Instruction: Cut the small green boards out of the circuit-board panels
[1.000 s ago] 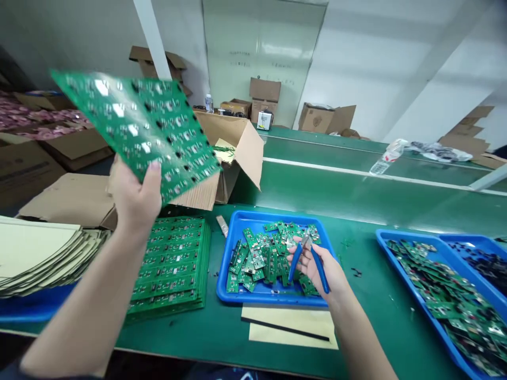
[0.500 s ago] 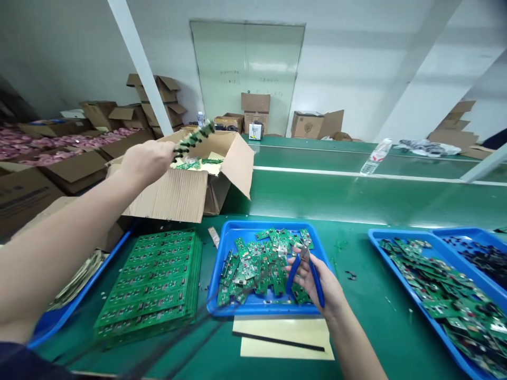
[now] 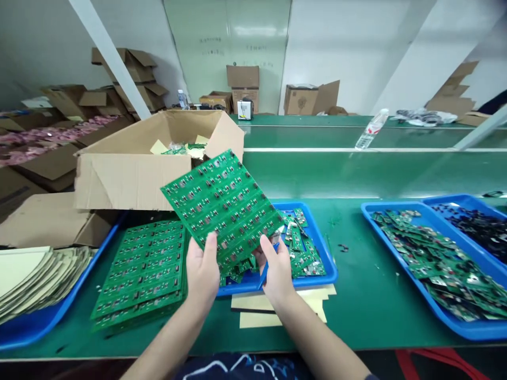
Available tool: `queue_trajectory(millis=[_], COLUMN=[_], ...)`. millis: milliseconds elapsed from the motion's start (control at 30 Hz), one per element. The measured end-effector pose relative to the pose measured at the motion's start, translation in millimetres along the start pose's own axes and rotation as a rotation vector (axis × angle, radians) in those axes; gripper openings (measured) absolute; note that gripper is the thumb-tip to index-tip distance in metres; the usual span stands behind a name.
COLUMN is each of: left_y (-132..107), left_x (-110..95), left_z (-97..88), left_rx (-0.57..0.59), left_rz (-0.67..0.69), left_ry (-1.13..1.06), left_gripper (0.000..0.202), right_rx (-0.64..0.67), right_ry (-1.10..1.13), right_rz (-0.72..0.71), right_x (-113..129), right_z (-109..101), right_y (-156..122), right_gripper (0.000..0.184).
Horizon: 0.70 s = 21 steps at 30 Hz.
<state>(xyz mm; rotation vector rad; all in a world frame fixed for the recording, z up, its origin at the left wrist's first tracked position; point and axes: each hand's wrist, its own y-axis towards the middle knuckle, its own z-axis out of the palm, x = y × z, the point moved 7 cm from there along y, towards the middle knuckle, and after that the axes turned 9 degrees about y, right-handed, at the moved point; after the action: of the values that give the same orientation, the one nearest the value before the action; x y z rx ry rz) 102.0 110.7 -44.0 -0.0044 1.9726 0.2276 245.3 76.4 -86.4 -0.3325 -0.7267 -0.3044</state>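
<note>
A green circuit board panel, with rows of small parts, is held up and tilted in front of me. My left hand grips its lower left edge, thumb on top. My right hand pinches the lower right corner and keeps blue-handled side cutters in the palm; their jaws are hidden. Beneath the panel lies a blue tray of small separated boards, partly covered. To the left of my left hand stands a stack of similar panels.
An open cardboard box stands behind the stack. Yellowish paper sheets fill a blue tray at the left. At the right are a tray of small boards and one of black parts. A plastic bottle leans on the ledge.
My left hand has come from over the cardboard box down to the middle and now holds a panel. My right hand has moved left onto its corner, still with the side cutters.
</note>
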Motion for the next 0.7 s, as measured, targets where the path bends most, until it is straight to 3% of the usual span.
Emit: queue_trajectory(millis=[100, 167, 233, 300, 367, 433, 500, 533, 600, 633, 700], left_y=[-9.1, -8.6, -4.1, 12.9, 35.4, 49.7, 54.4, 51.8, 37.4, 28.0, 13.3], left_x=[17.4, 20.3, 18.9, 9.2, -16.9, -48.5, -64.0, -62.4, -47.8, -39.5, -26.8], left_z=[16.3, 19.6, 11.8, -12.5, -36.3, -38.4, -21.3, -7.9, 13.8, 19.7, 22.6], left_rx=[0.137, 0.334, 0.518, 0.467, 0.280, 0.219, 0.387, 0.573, 0.955, 1.090, 1.180], left_rz=[-0.138, -0.154, -0.119, -0.037, 0.165, 0.431, 0.593, 0.604, 0.487, 0.400, 0.249], left_ry=[-0.161, -0.088, 0.117, 0.367, 0.655, 0.767, 0.783, 0.770, 0.702, 0.653, 0.554], left_gripper=[0.049, 0.049, 0.051, 0.052, 0.046, 0.053, 0.057, 0.054, 0.043, 0.040, 0.038], right_rx=[-0.121, -0.118, -0.083, -0.015, 0.087, 0.188, 0.267, 0.297, 0.328, 0.326, 0.296], right_ry=[0.020, 0.039, 0.023, -0.043, -0.130, -0.219, -0.283, -0.304, -0.315, -0.311, -0.294], right_rz=[-0.019, -0.018, -0.001, 0.050, 0.136, 0.230, 0.317, 0.354, 0.398, 0.409, 0.415], right_x=[6.4, 15.3, 27.6, 40.0, 49.2, 54.1, 54.1, 52.4, 47.9, 45.5, 41.8], right_z=[-18.8, -29.6, -40.0, -48.2, -51.9, -51.1, -46.7, -43.7, -38.1, -36.6, -37.3], right_y=[3.9, 9.4, 15.8, 21.2, 23.6, 22.5, 18.7, 16.3, 12.0, 10.6, 10.4], right_gripper=[0.029, 0.029, 0.031, 0.033, 0.032, 0.026, 0.022, 0.021, 0.022, 0.023, 0.024])
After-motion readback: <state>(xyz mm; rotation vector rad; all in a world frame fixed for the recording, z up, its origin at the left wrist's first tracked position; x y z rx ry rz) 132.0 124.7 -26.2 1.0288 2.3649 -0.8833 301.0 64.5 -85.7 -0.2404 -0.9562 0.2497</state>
